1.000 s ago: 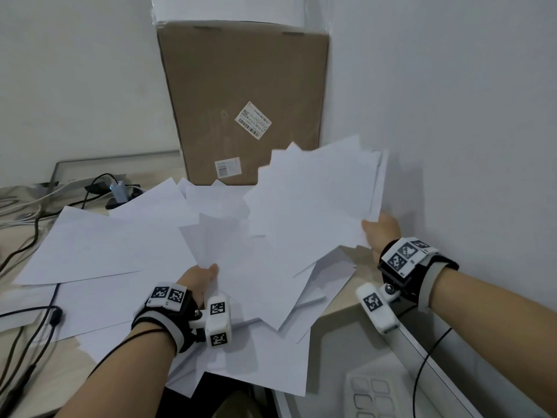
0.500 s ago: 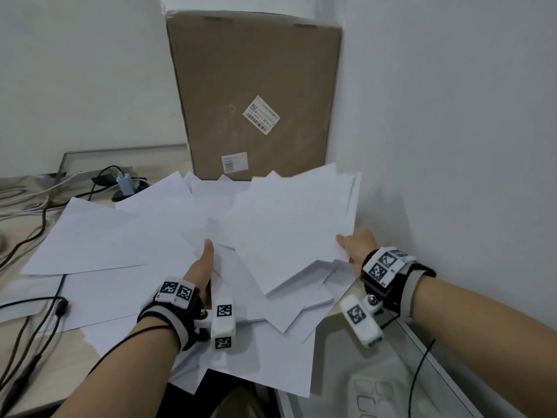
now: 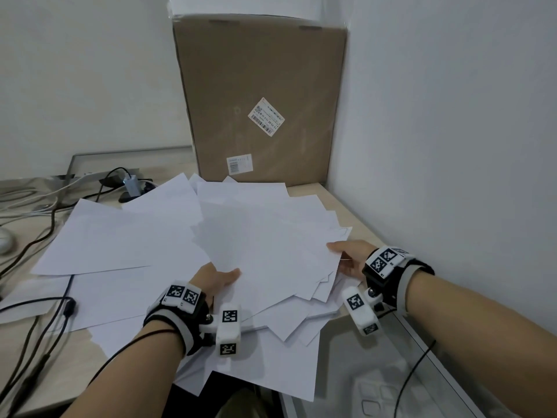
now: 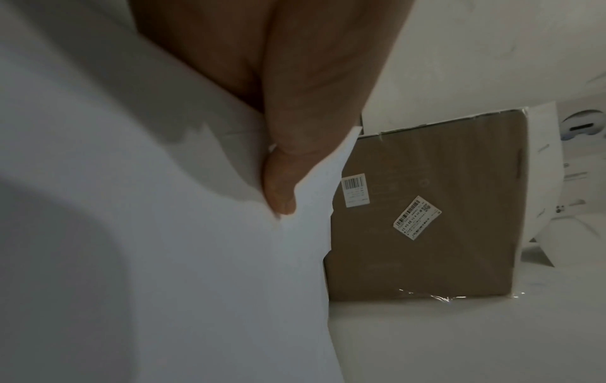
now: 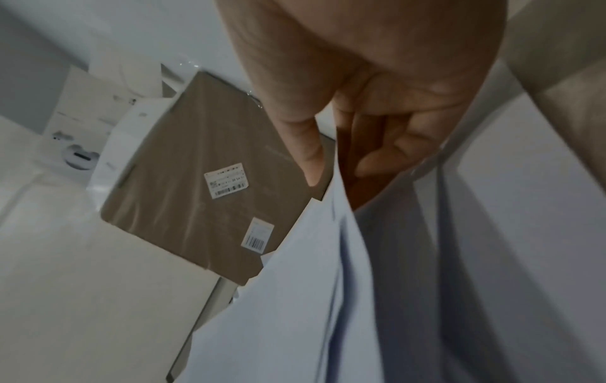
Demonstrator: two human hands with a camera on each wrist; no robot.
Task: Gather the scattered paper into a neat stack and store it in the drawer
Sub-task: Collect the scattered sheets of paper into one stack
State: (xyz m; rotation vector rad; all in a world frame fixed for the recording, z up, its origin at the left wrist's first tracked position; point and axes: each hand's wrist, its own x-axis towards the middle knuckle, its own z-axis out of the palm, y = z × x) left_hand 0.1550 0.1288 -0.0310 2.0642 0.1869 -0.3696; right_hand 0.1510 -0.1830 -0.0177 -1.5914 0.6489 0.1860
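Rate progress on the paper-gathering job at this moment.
Early. Done: nothing squared or stored. In hand: left hand and right hand pinch a fanned bundle of sheets. Left: loose paper across the desk, squaring everything, and storing it in a drawer.

Loose white sheets (image 3: 265,245) between left hand (image 3: 215,280) and right hand (image 3: 351,256), cardboard box (image 3: 259,98) behind.

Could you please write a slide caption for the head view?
Both hands, left and right, grip loose paper sheets before a cardboard box.
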